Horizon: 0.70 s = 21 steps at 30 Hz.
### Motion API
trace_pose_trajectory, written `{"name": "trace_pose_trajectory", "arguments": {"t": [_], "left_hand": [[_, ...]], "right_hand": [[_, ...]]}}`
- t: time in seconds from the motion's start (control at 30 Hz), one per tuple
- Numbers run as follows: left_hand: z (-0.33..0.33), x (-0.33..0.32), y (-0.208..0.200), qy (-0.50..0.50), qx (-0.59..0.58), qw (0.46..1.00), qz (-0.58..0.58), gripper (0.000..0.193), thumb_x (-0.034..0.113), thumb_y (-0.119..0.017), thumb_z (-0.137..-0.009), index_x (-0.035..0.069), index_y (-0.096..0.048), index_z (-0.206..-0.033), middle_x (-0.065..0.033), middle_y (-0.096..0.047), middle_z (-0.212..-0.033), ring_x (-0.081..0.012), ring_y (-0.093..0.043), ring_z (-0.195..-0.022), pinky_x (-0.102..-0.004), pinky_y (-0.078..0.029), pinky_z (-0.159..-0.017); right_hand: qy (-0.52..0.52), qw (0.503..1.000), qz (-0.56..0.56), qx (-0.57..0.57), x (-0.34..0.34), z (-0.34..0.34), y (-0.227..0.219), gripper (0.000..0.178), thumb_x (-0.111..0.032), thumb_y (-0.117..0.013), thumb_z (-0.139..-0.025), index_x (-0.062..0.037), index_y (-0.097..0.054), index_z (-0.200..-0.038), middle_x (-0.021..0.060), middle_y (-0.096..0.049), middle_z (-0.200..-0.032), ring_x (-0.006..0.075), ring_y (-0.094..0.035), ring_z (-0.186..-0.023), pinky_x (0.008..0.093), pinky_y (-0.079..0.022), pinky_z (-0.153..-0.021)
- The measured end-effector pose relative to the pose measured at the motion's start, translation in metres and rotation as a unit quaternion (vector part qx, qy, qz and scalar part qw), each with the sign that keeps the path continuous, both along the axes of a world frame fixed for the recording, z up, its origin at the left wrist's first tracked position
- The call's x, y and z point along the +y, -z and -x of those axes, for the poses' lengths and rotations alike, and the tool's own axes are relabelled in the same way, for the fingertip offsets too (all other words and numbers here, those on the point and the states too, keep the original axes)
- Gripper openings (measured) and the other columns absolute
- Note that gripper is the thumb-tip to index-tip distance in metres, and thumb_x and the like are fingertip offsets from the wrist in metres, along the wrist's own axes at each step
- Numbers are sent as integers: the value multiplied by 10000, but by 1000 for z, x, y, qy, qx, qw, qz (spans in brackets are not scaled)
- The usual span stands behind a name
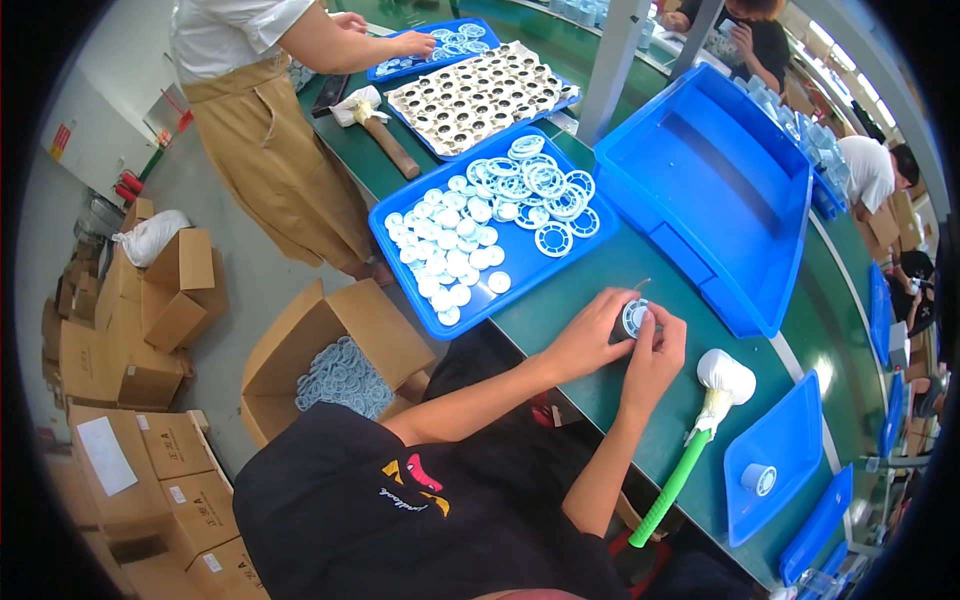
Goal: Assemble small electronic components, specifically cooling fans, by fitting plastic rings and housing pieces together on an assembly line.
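Note:
Above the green table, both my hands are closed on a small round plastic part (pixel 634 317), pale with a slotted ring on its face. My left hand (pixel 592 328) grips it from the left, and my right hand (pixel 655 352) has fingers and thumb against its right side. My fingers hide the part's lower side. Beyond my left hand lies a blue tray (pixel 403 296) of small white discs (pixel 447 240) and larger slotted rings (pixel 553 239). To the right of my right hand rests a mallet (pixel 693 450) with a white wrapped head and green handle.
A deep blue bin (pixel 700 262) stands at the far right. A smaller blue tray (pixel 745 505) holds one round part (pixel 759 479). Another mallet (pixel 390 146) lies near a hole-patterned tray (pixel 478 98). Left of me, a cardboard box (pixel 268 365) contains rings; a co-worker (pixel 262 120) stands beyond.

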State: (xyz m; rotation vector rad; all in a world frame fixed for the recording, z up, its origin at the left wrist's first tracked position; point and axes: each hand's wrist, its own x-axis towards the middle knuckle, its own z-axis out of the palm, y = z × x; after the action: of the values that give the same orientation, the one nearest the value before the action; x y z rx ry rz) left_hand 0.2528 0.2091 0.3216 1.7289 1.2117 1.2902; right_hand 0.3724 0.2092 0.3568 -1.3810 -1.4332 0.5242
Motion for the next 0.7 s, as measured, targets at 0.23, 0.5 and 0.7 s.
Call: {"name": "trace_pose_trajectory", "arguments": {"t": [0.23,0.5,0.7], "left_hand": [[0,-2,0,-6,-1,1000,-2,630,174,-751,-876,5,-444,-1399,-201,-507,-1365,-387,-528,-1268,-430,-454,-1049],[0,-1,1,-9,-4,1000,-2,594,180,-752,-876,-1,-473,-1369,-201,-528,-1334,-385,-542,-1244,-433,-461,-1035],[0,-2,-1,-8,-4,1000,-4,583,179,-757,-872,-4,-488,-1356,-199,-535,-1326,-386,-546,-1235,-434,-464,-1030]], "right_hand": [[0,1000,-14,8,2,-5,13,153,-103,-655,-980,-14,-734,-1077,62,-530,-998,129,-507,-742,291,-422,-626],[20,999,-33,-19,2,-2,17,173,-115,-642,-998,-9,-735,-1099,75,-527,-1004,154,-528,-788,298,-438,-644],[30,998,-43,-18,2,-3,21,182,-122,-641,-1001,-15,-738,-1112,90,-547,-1042,171,-560,-823,298,-460,-663]]}}
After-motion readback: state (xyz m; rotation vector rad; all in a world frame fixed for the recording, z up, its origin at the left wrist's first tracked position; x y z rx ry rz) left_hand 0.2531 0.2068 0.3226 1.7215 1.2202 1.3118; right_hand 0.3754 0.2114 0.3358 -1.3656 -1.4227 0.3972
